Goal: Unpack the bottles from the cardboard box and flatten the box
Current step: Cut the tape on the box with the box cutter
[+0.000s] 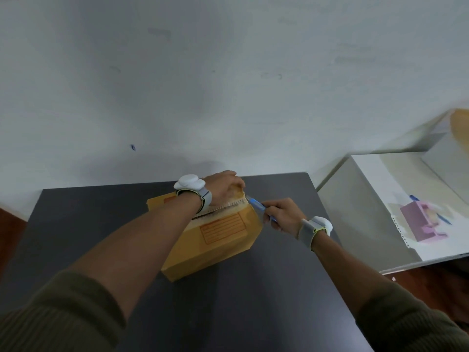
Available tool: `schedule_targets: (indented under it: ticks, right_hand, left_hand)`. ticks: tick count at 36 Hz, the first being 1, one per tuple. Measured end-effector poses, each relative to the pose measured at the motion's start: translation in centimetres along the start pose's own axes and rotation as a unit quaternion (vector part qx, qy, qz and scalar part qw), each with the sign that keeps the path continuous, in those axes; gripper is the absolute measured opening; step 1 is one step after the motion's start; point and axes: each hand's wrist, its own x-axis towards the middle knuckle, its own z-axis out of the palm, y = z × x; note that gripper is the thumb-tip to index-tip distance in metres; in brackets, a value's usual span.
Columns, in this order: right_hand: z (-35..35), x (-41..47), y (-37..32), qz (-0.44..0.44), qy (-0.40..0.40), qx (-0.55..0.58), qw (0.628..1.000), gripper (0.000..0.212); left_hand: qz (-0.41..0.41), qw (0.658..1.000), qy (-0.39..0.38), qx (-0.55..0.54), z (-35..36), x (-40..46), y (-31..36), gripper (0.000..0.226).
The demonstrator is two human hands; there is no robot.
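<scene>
Head view: cardboard box [218, 240] sits closed on the dark table [253, 301]. Left hand [224, 185] presses down on the box's far top edge. Right hand [284, 215] grips a blue cutter [256, 203], its tip at the taped seam [223, 208].

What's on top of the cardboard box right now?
The left hand presses on the cardboard box at its far end, beside the taped seam. The right hand holds a blue cutter at that seam. The box's contents are hidden.
</scene>
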Motion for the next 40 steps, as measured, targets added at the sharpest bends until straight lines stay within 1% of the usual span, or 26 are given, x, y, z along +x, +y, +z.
schedule_targets:
  ticks: [5, 15, 16, 18, 22, 23, 26, 27, 29, 32, 33, 35, 37, 38, 40]
  right_hand:
    - [0.2, 0.0, 0.0, -0.005, -0.002, 0.0, 1.0, 0.034]
    - [-2.6, -0.7, -0.5, 0.025, -0.056, -0.062, 0.996, 0.029]
    - [-2.8, -0.6, -0.3, 0.038, -0.053, -0.059, 0.996, 0.026]
    - [-3.1, -0.3, 0.7, 0.064, -0.023, -0.039, 0.997, 0.023]
    - [-2.3, -0.3, 4.0, 0.08, 0.045, 0.054, 0.994, 0.015]
    - [-1.6, -0.3, 4.7, 0.089, 0.059, 0.066, 0.992, 0.016]
    - [1.2, -0.4, 6.5, 0.127, 0.112, 0.096, 0.981, 0.033]
    - [2.2, -0.4, 6.8, 0.133, 0.117, 0.113, 0.978, 0.034]
    - [4.3, -0.7, 6.6, 0.141, 0.116, 0.138, 0.973, 0.034]
    - [7.4, -0.5, 7.1, 0.183, 0.102, 0.169, 0.963, 0.035]
    - [8.5, -0.1, 7.7, 0.197, 0.099, 0.161, 0.962, 0.032]
    - [10.2, 0.4, 8.9, 0.222, 0.115, 0.098, 0.963, 0.029]
    - [11.9, 0.9, 10.3, 0.214, 0.135, 0.04, 0.967, 0.019]
    - [11.9, 0.3, 9.9, 0.212, 0.149, 0.027, 0.966, 0.015]
    - [13.1, -0.4, 9.3, 0.21, 0.149, 0.003, 0.966, 0.013]
  left_hand:
    - [0.008, 1.0, 0.005, 0.009, -0.4, -0.1, 0.3, 0.034]
    - [0.012, 1.0, 0.01, 0.024, 0.2, 0.7, 0.0, 0.033]
    - [0.011, 1.0, 0.005, 0.026, 0.3, 0.8, -0.2, 0.033]
    - [0.006, 1.0, -0.004, 0.024, 0.5, 0.8, -0.8, 0.033]
    - [-0.005, 1.0, 0.009, 0.025, 0.9, 0.5, -1.7, 0.032]
    - [-0.015, 0.999, 0.02, 0.025, 0.9, 0.4, -2.1, 0.033]
    - [-0.071, 0.996, 0.048, 0.015, 0.8, -0.5, -3.5, 0.035]
    - [-0.091, 0.994, 0.054, 0.01, 0.7, -0.9, -4.1, 0.034]
    - [-0.126, 0.99, 0.064, 0.002, 0.3, -2.0, -5.2, 0.035]
    - [-0.173, 0.98, 0.097, 0.001, -0.2, -3.9, -7.0, 0.04]
    - [-0.193, 0.975, 0.107, 0.004, -0.3, -4.6, -7.5, 0.04]
    - [-0.235, 0.964, 0.127, 0.003, 0.0, -5.9, -8.7, 0.041]
    - [-0.264, 0.953, 0.149, -0.012, 0.7, -7.4, -9.8, 0.042]
    - [-0.269, 0.95, 0.16, -0.019, 1.0, -7.6, -9.9, 0.044]
    - [-0.293, 0.94, 0.174, -0.033, 1.4, -9.1, -10.5, 0.046]
